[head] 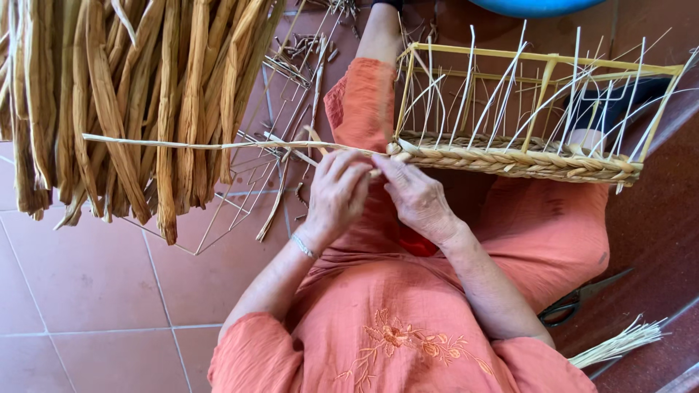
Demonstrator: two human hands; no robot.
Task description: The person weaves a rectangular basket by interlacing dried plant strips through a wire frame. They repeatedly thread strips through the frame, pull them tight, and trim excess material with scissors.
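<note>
Pinching was done by both hands: left hand [336, 191] and right hand [415, 195] pressed on the straw strand [218, 145], stretched out toward frame left from the basket frame [524, 109].

Left hand [336, 191] and right hand [416, 196] pinch a pale fibre strand [218, 145] at the corner of a yellow wire basket frame [539, 109] — its lower edge bears a woven braid [510, 161]. Dried leaf bundle [124, 94] hangs at left; scissors [579, 298] lie on the floor.
</note>
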